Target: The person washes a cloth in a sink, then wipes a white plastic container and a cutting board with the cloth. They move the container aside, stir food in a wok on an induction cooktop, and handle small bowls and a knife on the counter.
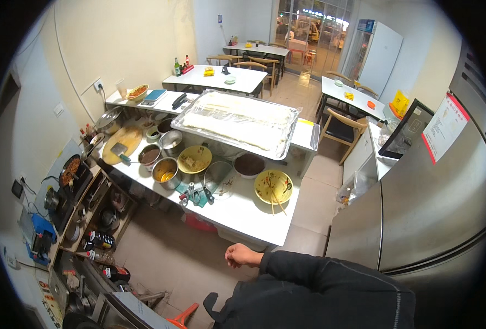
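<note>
My right hand [242, 256], in a black sleeve, hangs over the tiled floor just off the front edge of a white worktop [263, 222]. Its fingers are curled in and no object shows in them. My left hand is out of view. On the worktop nearest my right hand stands a yellow bowl [263, 196] with a pair of wooden chopsticks [276, 202] across it. Farther left lie scissors [191, 193], a black-handled tool [208, 195] and a clear round lid or bowl [222, 177]. A tray [243, 123] of pale dough under plastic film rests on the raised shelf behind.
Several metal pots [167, 172], another yellow bowl [194, 159] and a round wooden board [123, 140] with a scraper [119, 149] crowd the worktop's left. Low shelves [82, 222] with bottles stand left. A steel refrigerator [423, 197] rises on the right; dining tables [218, 78] stand beyond.
</note>
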Demonstrator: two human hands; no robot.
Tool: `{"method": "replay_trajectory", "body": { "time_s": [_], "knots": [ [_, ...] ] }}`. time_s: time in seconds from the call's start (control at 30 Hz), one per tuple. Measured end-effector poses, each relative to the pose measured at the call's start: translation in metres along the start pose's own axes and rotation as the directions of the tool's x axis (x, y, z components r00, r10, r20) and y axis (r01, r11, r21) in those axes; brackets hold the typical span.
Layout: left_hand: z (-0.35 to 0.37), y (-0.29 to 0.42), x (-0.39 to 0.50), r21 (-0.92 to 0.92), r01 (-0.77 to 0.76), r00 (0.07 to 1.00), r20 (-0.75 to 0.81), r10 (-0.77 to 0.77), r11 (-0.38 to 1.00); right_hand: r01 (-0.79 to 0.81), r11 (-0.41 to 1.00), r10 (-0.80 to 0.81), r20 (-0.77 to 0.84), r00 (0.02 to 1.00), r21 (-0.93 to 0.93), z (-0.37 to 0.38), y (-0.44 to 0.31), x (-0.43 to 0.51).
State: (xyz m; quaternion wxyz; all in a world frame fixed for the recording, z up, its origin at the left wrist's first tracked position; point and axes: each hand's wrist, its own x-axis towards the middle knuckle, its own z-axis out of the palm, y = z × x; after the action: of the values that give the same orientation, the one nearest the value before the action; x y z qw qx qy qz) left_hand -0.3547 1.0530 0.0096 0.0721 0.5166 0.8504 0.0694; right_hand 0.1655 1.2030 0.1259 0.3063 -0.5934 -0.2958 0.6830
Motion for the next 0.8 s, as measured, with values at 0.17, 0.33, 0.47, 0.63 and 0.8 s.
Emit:
{"method": "replay_trajectory", "body": {
  "time_s": [0.17, 0.33, 0.47, 0.63, 0.8],
  "knots": [
    [0.038, 0.169, 0.003, -0.634, 0.046, 0.919, 0.33, 0.217, 0.772, -0.004, 0.999, 0.005, 0.016, 1.0, -0.051, -0.014, -0.007, -0.004],
    [0.0, 0.321, -0.014, -0.912, 0.023, 0.779, 0.273, 0.564, 0.409, 0.293, 0.878, -0.206, 0.255, 0.945, -0.378, -0.002, -0.027, -0.011],
    [-0.047, 0.389, -0.017, -0.936, 0.236, 0.671, 0.351, 0.654, 0.26, 0.543, 0.73, -0.428, 0.341, 0.837, -0.415, -0.003, -0.038, -0.007],
    [-0.063, 0.419, -0.017, -0.916, 0.292, 0.625, 0.401, 0.669, 0.276, 0.639, 0.512, -0.553, 0.349, 0.757, -0.574, -0.027, -0.038, 0.0],
    [-0.06, 0.442, -0.025, -0.89, 0.388, 0.621, 0.444, 0.646, 0.239, 0.63, 0.517, -0.56, 0.328, 0.761, -0.579, -0.048, -0.041, -0.009]
  ]
}}
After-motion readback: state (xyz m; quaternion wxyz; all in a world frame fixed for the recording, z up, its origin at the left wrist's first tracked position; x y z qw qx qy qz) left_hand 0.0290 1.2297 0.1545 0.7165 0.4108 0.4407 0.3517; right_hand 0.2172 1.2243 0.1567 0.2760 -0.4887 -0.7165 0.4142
